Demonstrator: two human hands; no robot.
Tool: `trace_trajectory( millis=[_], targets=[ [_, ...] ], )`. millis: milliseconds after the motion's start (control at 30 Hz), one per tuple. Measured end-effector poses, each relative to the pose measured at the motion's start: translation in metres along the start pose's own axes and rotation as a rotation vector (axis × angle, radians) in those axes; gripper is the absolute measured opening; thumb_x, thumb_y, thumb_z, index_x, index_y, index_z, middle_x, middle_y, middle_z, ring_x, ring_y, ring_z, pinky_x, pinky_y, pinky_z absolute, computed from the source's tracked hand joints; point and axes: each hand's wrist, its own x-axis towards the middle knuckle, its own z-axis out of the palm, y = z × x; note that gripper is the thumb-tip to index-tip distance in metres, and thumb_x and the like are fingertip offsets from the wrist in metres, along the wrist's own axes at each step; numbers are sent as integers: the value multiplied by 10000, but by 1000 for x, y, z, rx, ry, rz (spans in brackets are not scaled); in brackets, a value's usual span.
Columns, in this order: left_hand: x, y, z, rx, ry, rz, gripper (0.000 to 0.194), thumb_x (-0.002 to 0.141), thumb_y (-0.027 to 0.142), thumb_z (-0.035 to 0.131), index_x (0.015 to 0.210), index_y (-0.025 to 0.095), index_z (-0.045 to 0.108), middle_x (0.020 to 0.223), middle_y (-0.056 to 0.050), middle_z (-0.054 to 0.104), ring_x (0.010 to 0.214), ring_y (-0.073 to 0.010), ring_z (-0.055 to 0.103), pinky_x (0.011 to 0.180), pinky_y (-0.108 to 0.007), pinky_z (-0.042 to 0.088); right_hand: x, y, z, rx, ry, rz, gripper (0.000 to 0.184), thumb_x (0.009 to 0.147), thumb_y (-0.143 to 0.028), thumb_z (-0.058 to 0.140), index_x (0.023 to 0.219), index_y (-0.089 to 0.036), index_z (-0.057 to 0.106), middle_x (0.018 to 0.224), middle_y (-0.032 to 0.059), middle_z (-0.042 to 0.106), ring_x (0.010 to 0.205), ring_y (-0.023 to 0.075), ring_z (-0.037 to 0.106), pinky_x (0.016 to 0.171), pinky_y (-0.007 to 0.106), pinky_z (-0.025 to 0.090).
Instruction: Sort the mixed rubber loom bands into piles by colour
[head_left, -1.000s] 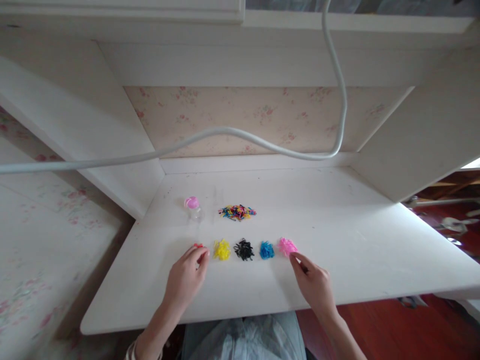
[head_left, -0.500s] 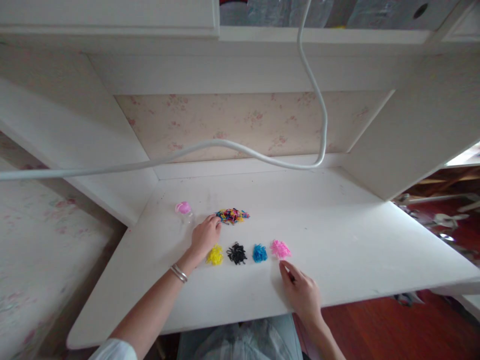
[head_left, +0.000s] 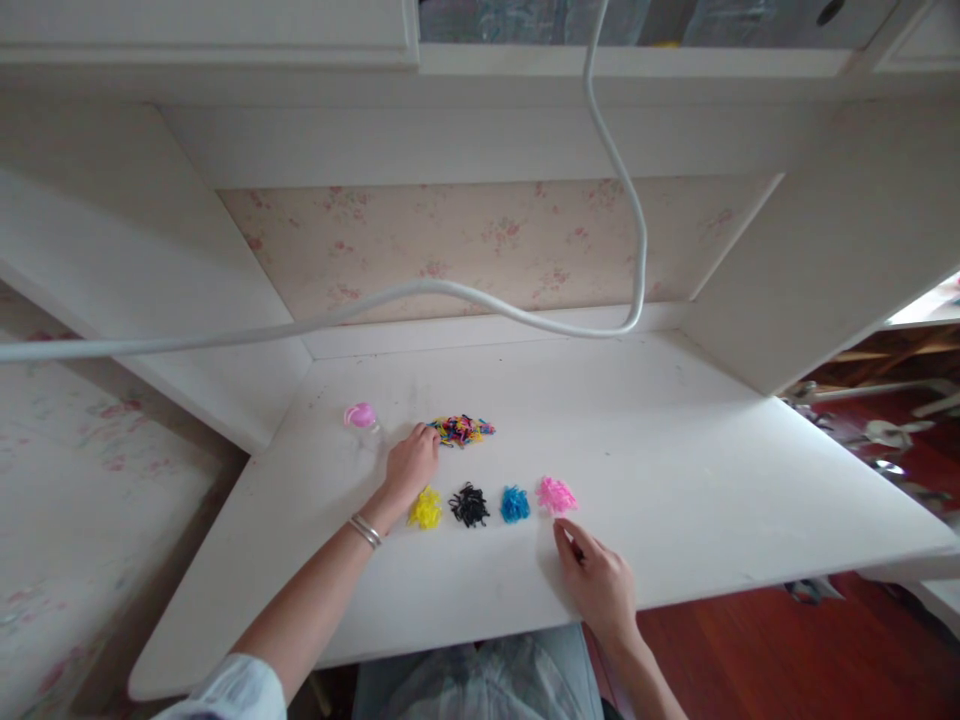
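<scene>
My left hand (head_left: 412, 466) reaches to the left edge of a mixed heap of small coloured rubber bands (head_left: 462, 430). Its fingers are closed at the heap, and what they pinch is hidden. In front lies a row of sorted piles: yellow bands (head_left: 426, 508), black bands (head_left: 469, 505), blue bands (head_left: 515, 504) and pink bands (head_left: 557, 495). Just below the pink pile, my right hand (head_left: 600, 580) hovers or rests with thumb and finger pressed together; anything in them is too small to make out.
A small clear container (head_left: 369, 436) with a pink lid (head_left: 361, 414) stands at the left of the white desk (head_left: 675, 480). A white cable (head_left: 427, 287) hangs across the view in front of the cabinet. Floral wallpaper backs the desk.
My left hand has moved from the red bands at the row's left end up to the mixed heap, its arm now covering the red ones. My right hand has drawn slightly back from the pink pile.
</scene>
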Motion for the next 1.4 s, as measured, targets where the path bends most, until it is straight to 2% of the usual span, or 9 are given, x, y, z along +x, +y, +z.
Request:
trace_trajectory(
  millis=[400, 567, 767, 933, 1200, 1400],
  targets=[
    [-5, 1, -18, -5, 80, -23, 297, 954, 321, 296, 1026, 201, 558, 1060, -51, 579, 838, -139, 594, 662, -234, 415, 0, -1, -1, -9, -5, 1, 370, 915, -464, 369, 999, -299, 689, 795, 3, 721, 676, 164, 667, 577, 217, 390],
    [-15, 16, -29, -69, 96, 40, 260, 944, 319, 333, 992, 223, 570, 1028, -25, 590, 876, -128, 593, 703, -222, 421, -1, 1, 3, 6, 24, -22, 386, 912, -486, 378, 981, -284, 699, 726, 3, 710, 615, 146, 653, 551, 209, 369],
    [-49, 56, -30, -125, -43, 239, 291, 942, 349, 325, 944, 242, 595, 1006, -21, 600, 827, -121, 605, 689, -224, 425, -1, 1, 3, 2, 42, -35, 365, 913, -469, 386, 986, -291, 696, 758, -1, 717, 621, 145, 658, 553, 209, 369],
    [-61, 81, -18, -91, -170, 290, 341, 942, 376, 300, 921, 247, 615, 974, -24, 604, 797, -130, 617, 685, -242, 440, -1, 0, 3, -14, 26, -33, 351, 916, -444, 385, 993, -293, 692, 789, -3, 722, 651, 145, 669, 557, 208, 372],
    [-58, 90, -2, -17, -232, 286, 372, 939, 333, 282, 903, 209, 630, 948, -60, 608, 794, -153, 631, 708, -283, 464, -2, 0, 2, -2, 35, -50, 345, 914, -428, 389, 979, -290, 698, 792, -1, 724, 642, 140, 663, 562, 205, 366],
    [-60, 86, -8, -25, -244, 319, 323, 922, 320, 348, 827, 219, 639, 906, -39, 630, 770, -143, 632, 688, -264, 458, -2, 0, 2, 4, 28, -52, 354, 914, -427, 385, 990, -278, 697, 802, 16, 725, 642, 145, 660, 560, 207, 365]
  ],
)
